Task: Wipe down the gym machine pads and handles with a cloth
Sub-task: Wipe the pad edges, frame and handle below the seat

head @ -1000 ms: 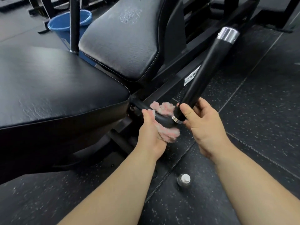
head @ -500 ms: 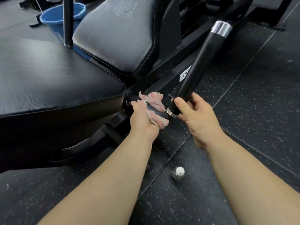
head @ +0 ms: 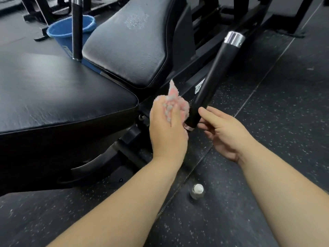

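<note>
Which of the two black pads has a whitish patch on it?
The far pad, with the patch near its top; the near pad shows none.

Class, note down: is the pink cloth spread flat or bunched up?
Bunched up: the cloth sits crumpled in the left hand, one corner sticking up beside the handle.

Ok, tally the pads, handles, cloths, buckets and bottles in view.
Pads: 2, seat pad and back pad
Handles: 2, near handle and far handle
Cloths: 1, pink cloth
Buckets: 1, blue bucket
Bottles: 1, capped bottle
Total: 7
</note>
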The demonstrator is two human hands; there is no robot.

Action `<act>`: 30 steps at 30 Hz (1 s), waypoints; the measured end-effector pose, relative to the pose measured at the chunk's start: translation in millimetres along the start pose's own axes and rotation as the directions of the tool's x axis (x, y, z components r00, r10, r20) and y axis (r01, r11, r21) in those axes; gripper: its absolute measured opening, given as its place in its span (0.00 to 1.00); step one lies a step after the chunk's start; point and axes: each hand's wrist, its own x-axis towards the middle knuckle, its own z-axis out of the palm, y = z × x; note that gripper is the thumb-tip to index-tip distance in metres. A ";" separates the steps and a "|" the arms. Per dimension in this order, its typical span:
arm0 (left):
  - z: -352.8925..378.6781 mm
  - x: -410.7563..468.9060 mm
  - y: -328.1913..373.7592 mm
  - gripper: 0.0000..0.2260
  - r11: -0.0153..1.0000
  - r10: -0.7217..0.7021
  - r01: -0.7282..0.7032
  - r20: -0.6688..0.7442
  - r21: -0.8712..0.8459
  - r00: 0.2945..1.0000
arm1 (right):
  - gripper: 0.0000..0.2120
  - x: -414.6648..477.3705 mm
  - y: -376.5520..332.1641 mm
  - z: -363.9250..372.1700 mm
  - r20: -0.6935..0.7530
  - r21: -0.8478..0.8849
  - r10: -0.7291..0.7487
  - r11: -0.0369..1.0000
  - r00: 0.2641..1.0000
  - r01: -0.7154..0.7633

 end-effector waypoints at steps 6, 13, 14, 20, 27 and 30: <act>-22.1 21.1 -72.4 0.20 0.456 0.350 -0.601 0.489 0.656 0.799 | 0.07 -4.7 5.0 0.7 0.017 0.054 0.027 0.998 0.999 -0.028; -47.0 29.9 -88.0 0.18 0.775 0.199 -0.372 0.362 0.510 0.911 | 0.07 -6.6 6.0 -0.5 -0.057 0.012 0.060 0.998 0.997 -0.060; -30.0 20.9 -75.9 0.20 0.862 0.144 -0.240 0.240 0.447 0.960 | 0.08 -6.5 8.4 0.3 -0.078 0.020 0.055 0.998 0.995 -0.053; 15.6 29.1 -39.4 0.21 0.746 -0.666 0.633 -0.217 -0.207 0.714 | 0.10 -10.3 11.3 4.6 -0.137 0.065 0.060 0.997 0.989 -0.051; -15.5 65.7 -25.5 0.14 0.636 -0.723 0.611 -0.088 -0.472 0.685 | 0.06 -11.3 7.7 8.2 -0.153 0.023 0.041 0.999 0.987 -0.038; -16.7 60.7 -32.9 0.15 0.650 -0.716 0.611 -0.096 -0.453 0.691 | 0.07 -13.8 10.4 9.3 -0.153 -0.008 0.000 1.000 0.988 -0.001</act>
